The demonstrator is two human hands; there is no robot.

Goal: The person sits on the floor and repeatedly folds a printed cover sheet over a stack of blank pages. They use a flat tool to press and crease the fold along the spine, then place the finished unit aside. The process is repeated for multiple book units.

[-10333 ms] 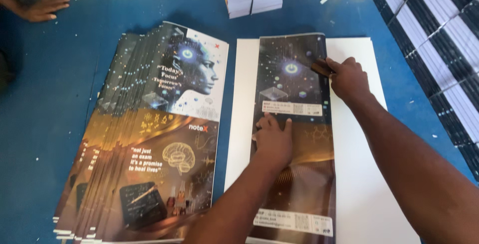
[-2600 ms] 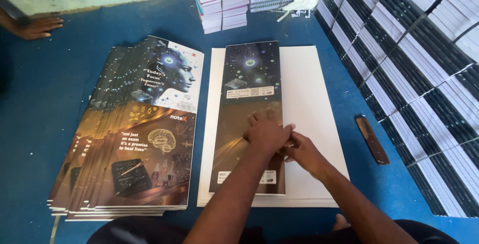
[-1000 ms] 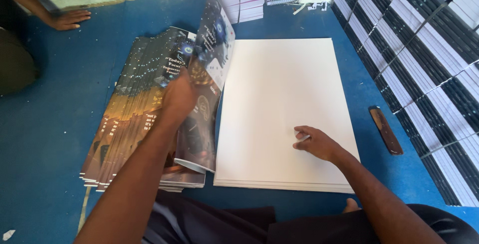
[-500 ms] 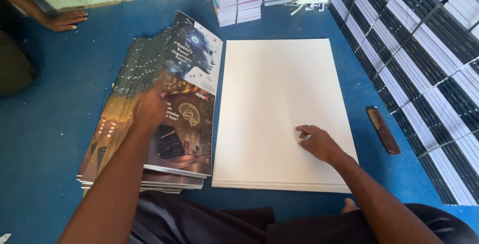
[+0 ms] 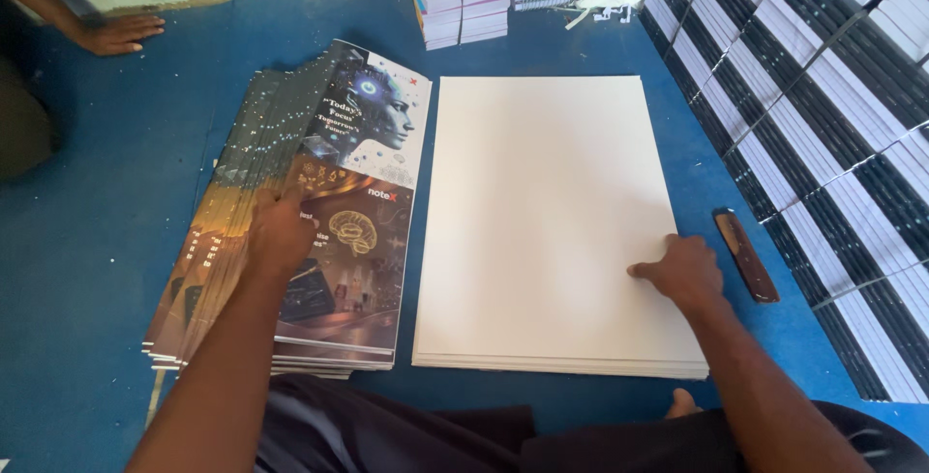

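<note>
Left hand [image 5: 281,236] lies flat, fingers together, pressing fanned stack of printed covers [image 5: 329,212]; nothing gripped. Covers glossy, dark, with robot-face and brain artwork. Stack sits just left of white sheet stack [image 5: 542,192] on blue floor [image 5: 126,144], long axis running away from person, top tilted slightly right. Right hand [image 5: 682,270] rests on white sheets' right edge, fingers curled, empty. Brown tool [image 5: 745,255] right of sheets.

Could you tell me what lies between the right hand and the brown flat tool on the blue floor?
In the head view, only the white sheet stack's right edge and bare blue floor lie between the right hand and the brown flat tool.
</note>
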